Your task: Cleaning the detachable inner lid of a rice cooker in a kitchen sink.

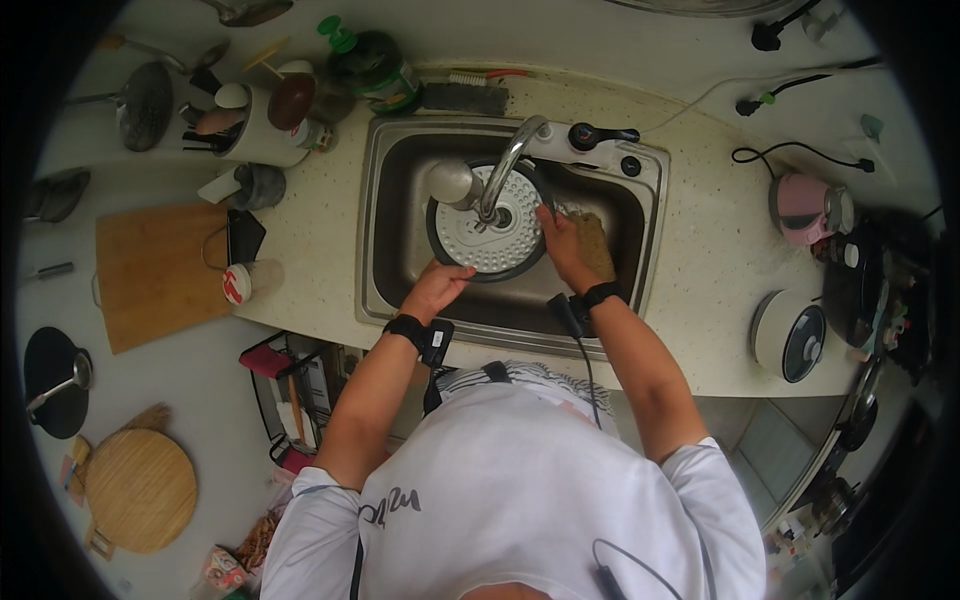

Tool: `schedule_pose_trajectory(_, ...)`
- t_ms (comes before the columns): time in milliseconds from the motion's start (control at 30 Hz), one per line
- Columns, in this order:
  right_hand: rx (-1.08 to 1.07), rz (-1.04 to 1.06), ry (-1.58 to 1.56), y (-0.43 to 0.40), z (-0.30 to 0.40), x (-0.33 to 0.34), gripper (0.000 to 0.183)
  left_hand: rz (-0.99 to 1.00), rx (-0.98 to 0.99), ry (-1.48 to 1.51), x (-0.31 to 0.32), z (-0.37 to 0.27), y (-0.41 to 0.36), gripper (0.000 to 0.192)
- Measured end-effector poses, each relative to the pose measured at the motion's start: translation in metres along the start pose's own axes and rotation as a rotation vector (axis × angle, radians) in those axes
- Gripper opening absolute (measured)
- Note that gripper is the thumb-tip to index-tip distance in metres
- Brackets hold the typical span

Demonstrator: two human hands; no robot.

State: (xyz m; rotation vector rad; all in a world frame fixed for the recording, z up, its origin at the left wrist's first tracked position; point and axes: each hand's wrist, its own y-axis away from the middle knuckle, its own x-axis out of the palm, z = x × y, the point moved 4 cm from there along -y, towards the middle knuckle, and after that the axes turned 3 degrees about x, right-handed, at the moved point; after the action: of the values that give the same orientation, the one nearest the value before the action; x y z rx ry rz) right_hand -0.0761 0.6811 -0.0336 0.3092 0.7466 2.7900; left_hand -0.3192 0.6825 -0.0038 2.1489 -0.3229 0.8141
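Note:
Both hands hold a round metal lid with a dark rim and a dimpled face (487,251) over the steel sink (409,270), beneath the chrome faucet (510,154). My left hand (437,289) grips its lower left rim, thumb on top. My right hand (562,244) grips the right rim, fingertips on its edge. A rounded metal piece (450,184) stands at the lid's upper left, by the spout. A brown sponge or cloth (594,244) lies in the sink just right of my right hand. Whether water runs from the spout I cannot tell.
Behind the sink stands a green pump bottle (379,71); left of it, a utensil holder (266,135). A wooden cutting board (161,274) is at the left. On the right counter are a white pot with a glass lid (787,337) and a pink appliance (802,206). A cable hangs near my right wrist.

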Motion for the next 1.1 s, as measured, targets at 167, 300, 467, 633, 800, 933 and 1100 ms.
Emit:
schedule_pose_trajectory(167, -0.07, 0.255, -0.021, 0.018, 0.025, 0.014, 0.04, -0.126, 0.108, -0.175, -0.014, -0.006, -0.012, 0.055)
schedule_pose_trajectory(300, -0.002, 0.266, 0.019, 0.03, 0.044, 0.021, 0.051, -0.347, 0.06, -0.274, -0.02, 0.01, -0.023, 0.064)
schedule_pose_trajectory(467, -0.113, 0.261, 0.154, 0.031, 0.046, 0.017, 0.05, -0.374, -0.14, -0.293, -0.017, 0.03, -0.03, 0.069)
schedule_pose_trajectory(633, -0.001, 0.097, -0.015, 0.026, 0.032, 0.002, 0.05, -0.319, 0.065, -0.349, 0.007, 0.023, -0.012, 0.061)
schedule_pose_trajectory(800, 0.018, 0.045, 0.197, 0.03, 0.015, 0.008, 0.06, -0.38, 0.131, -0.363, 0.008, 0.014, -0.002, 0.052)
schedule_pose_trajectory(933, -0.004, 0.083, 0.328, 0.038, 0.02, 0.02, 0.065, -0.421, 0.179, -0.324, 0.002, 0.012, 0.003, 0.046)
schedule_pose_trajectory(1100, 0.044, 0.172, 0.058, 0.017, -0.005, 0.02, 0.052, -0.43, 0.219, -0.245, 0.001, 0.01, 0.007, 0.043)
